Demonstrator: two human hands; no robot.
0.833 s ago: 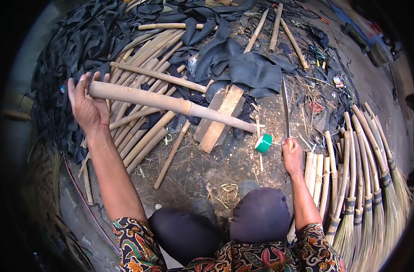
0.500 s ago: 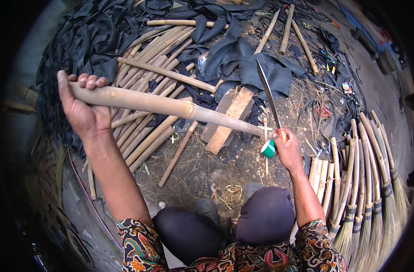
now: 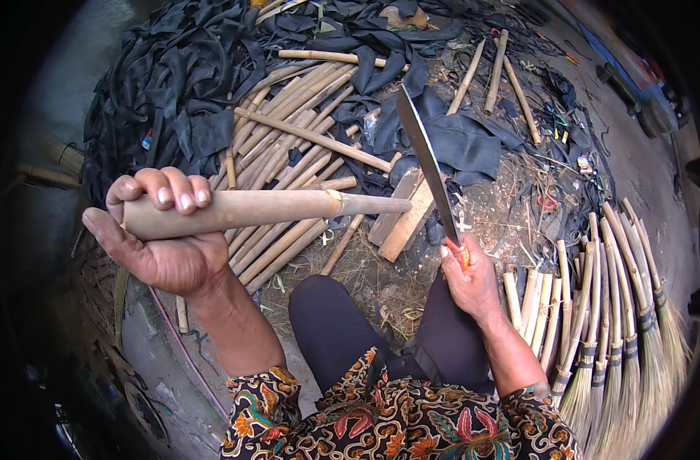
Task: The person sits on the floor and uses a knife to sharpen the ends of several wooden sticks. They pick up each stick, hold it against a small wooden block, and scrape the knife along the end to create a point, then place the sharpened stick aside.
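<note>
My left hand [image 3: 166, 230] is wrapped round the thick end of a bamboo pole [image 3: 261, 211], raised at the left. The pole's thin end points right, in front of a wooden block [image 3: 410, 224] on the ground. In my right hand [image 3: 472, 280] is the red-orange handle of a machete [image 3: 430, 172]. Its dark blade stands up, tilted to the left, close to the pole's thin end but apart from it in the picture. Behind the pole lies a heap of bamboo sticks [image 3: 288, 149].
Black rubber-like strips [image 3: 185, 84] are piled at the far left, with a dark sheet [image 3: 461, 149] past the block. Several grass brooms [image 3: 645, 360] stand at the right beside upright bamboo pieces [image 3: 538, 310]. Loose sticks [image 3: 497, 73] and scraps litter the ground.
The pole has swung to nearly level, its thin end moving left, away from my right hand. The machete is turned further left. The green roll by my right hand no longer shows.
</note>
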